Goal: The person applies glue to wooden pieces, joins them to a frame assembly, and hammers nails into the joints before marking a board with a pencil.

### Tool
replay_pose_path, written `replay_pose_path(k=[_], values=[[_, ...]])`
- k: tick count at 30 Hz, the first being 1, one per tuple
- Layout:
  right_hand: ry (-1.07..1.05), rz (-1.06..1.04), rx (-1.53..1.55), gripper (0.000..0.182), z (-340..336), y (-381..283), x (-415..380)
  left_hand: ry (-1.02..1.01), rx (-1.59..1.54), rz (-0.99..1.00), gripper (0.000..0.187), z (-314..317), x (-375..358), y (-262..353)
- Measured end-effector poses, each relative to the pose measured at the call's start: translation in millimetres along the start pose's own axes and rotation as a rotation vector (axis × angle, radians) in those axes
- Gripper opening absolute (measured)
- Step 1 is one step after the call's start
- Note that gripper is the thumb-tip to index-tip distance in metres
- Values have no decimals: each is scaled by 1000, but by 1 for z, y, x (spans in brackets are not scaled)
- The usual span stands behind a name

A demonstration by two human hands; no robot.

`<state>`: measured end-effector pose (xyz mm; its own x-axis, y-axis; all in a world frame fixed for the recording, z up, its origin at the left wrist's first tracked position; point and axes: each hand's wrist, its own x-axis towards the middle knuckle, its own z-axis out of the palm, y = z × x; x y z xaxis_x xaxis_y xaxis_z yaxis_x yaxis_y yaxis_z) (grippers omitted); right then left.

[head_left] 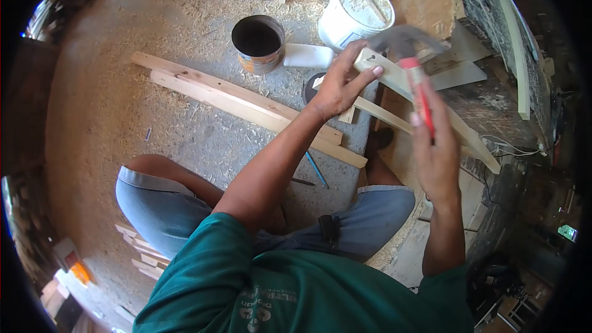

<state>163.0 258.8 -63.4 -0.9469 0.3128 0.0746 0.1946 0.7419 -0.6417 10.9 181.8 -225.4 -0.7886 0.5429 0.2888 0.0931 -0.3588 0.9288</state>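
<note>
My left hand grips the near end of a pale wooden strip, fingers wrapped round its edge. A nail stands in the strip's end beside my thumb. My right hand is closed round the red handle of a claw hammer. The hammer's head is blurred and raised just right of the nail, apart from it. The strip runs away to the lower right, partly behind my right hand. Below it, a second thin strip slants the same way.
Two long wooden boards lie on the concrete floor, with a blue pencil near them. An open tin can, a white bottle and a lidded white bucket stand or lie beyond. Wood shavings cover the floor.
</note>
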Motion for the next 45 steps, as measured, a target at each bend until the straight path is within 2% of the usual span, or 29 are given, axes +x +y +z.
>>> replay_pose_path(k=[3,6,9,12,14,15,18,19,21,22,23,25,27,29,31,32,34,35,36,37,38,41,43,44,45], values=[[335,-178,30,37,-13,-4,-12,-77,23,-44,38,-6,-4,7],[530,-219,346,43,-13,12,-29,-65,56,-9,39,-6,-4,2],[-10,-192,-282,45,16,50,-12,-44,94,-16,40,-4,-4,4],[144,-273,-231,49,15,25,-2,-35,27,45,42,-1,0,5],[248,-220,-44,50,6,14,-3,-74,6,-66,45,-4,-2,9],[299,-212,143,50,-2,5,-6,-92,-4,-125,47,-6,-3,10],[392,-308,618,49,-21,4,-16,-25,66,49,55,-4,-3,-3],[375,-294,723,48,-26,19,-26,-3,14,23,57,-3,-4,-1],[357,-338,128,45,0,45,-26,30,-94,-20,60,0,-4,6],[328,-373,-575,43,24,41,-9,31,-87,-12,61,1,-4,4],[-3,-17,-145,41,25,28,-4,33,-77,1,63,1,-4,-1],[19,-78,-149,41,9,14,2,16,-71,-13,64,0,2,0],[369,-332,-315,45,-6,12,3,15,-89,-87,65,-1,-2,-1],[59,-500,644,44,-38,14,-6,14,-71,-68,67,-1,-5,1],[65,-598,565,44,-29,25,-8,7,-77,-41,68,-2,-3,4],[224,-607,-1,43,2,43,-7,0,-75,-60,67,-2,-3,5],[277,-475,-475,43,17,41,4,-16,-72,-84,65,-2,-2,4],[176,-361,-374,43,14,35,8,-13,-67,-77,67,-1,0,2],[162,-266,-245,43,11,28,7,-3,-64,-80,68,0,-1,1],[159,-173,-114,43,8,20,7,1,-59,-83,70,-1,-2,-1],[249,-106,40,43,5,13,3,12,-55,-86,70,0,-2,-4],[228,-26,53,47,3,14,-9,19,-62,-57,68,-1,-2,1],[33,-255,-342,48,22,37,7,54,-75,5,63,0,-1,-1],[-88,101,-182,49,20,29,4,61,-82,37,61,2,-1,-2],[-6,34,-148,50,12,25,4,23,-38,19,58,3,3,-1]])
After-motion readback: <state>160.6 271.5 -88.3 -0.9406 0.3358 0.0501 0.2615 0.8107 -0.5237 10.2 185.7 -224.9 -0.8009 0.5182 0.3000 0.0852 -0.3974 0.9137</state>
